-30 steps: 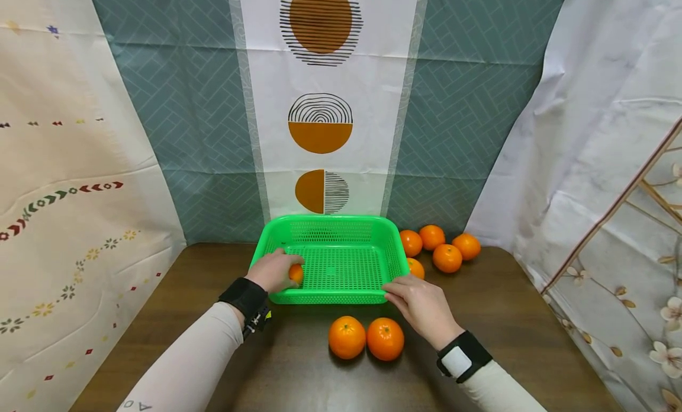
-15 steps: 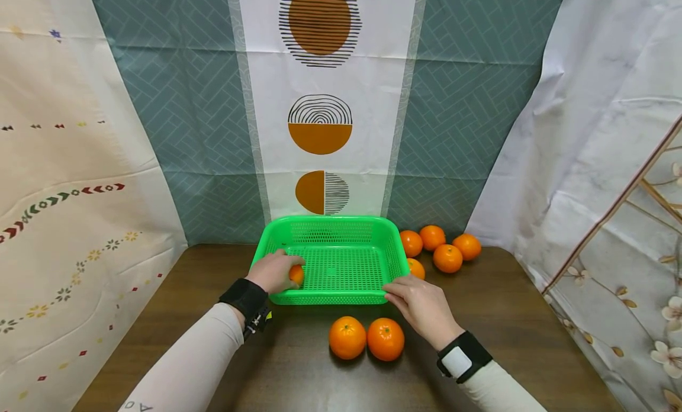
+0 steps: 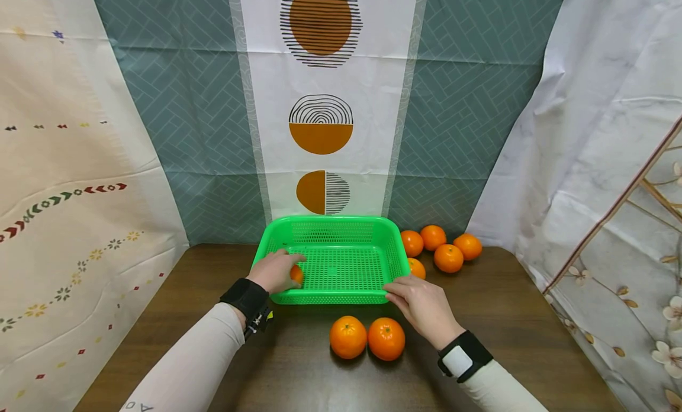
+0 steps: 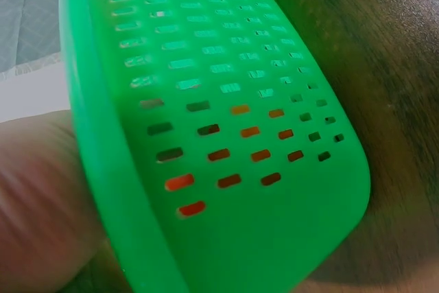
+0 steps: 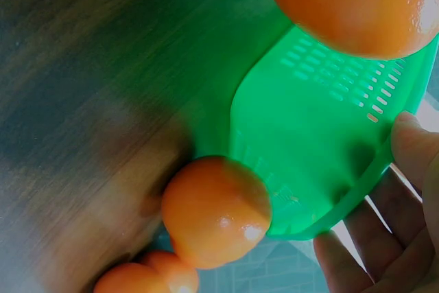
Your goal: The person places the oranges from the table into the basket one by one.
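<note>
A green slotted basket [image 3: 341, 221] stands on the dark wooden table [image 3: 160, 305]. My left hand [image 3: 275, 271] reaches into its near left corner and grips an orange [image 3: 296, 274] on the basket floor. In the left wrist view the basket wall [image 4: 226, 101] fills the frame, and orange shows through its slots. My right hand [image 3: 418, 302] holds the basket's near right corner. In the right wrist view the basket's rim [image 5: 322, 224] runs between the thumb and the fingers [image 5: 343, 262].
Two oranges [image 3: 348, 337] [image 3: 386, 338] lie side by side just in front of the basket. Several more oranges [image 3: 449, 258] sit at the back right, one orange [image 3: 417, 268] against the basket wall. Patterned cloth hangs behind and on both sides of the table.
</note>
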Action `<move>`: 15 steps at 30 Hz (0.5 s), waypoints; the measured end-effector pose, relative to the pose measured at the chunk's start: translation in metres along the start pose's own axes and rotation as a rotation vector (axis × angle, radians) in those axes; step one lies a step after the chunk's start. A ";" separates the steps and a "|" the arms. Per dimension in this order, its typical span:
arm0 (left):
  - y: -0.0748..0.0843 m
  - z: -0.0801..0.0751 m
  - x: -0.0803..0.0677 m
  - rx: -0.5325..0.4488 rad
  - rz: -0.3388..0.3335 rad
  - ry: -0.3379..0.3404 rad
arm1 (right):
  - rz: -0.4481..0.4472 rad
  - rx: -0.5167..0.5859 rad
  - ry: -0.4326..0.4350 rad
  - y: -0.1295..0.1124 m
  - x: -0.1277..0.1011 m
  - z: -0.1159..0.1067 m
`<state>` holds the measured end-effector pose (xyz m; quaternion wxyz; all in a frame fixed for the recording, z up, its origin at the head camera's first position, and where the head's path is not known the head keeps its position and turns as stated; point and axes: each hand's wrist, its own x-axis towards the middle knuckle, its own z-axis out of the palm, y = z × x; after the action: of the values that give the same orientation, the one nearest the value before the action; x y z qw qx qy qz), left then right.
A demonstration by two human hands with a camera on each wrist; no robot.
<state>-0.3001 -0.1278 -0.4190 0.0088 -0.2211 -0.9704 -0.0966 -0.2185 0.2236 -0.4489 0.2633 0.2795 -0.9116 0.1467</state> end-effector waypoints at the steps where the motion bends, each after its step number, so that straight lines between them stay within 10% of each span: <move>1: 0.000 0.000 -0.001 0.000 -0.002 0.003 | -0.002 -0.003 0.000 0.000 0.000 0.000; 15: 0.008 -0.004 -0.023 -0.024 0.013 0.151 | -0.009 0.000 0.001 0.001 0.000 0.001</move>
<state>-0.2762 -0.1310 -0.4150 0.0800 -0.2195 -0.9643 -0.1246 -0.2189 0.2240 -0.4496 0.2645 0.2836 -0.9102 0.1455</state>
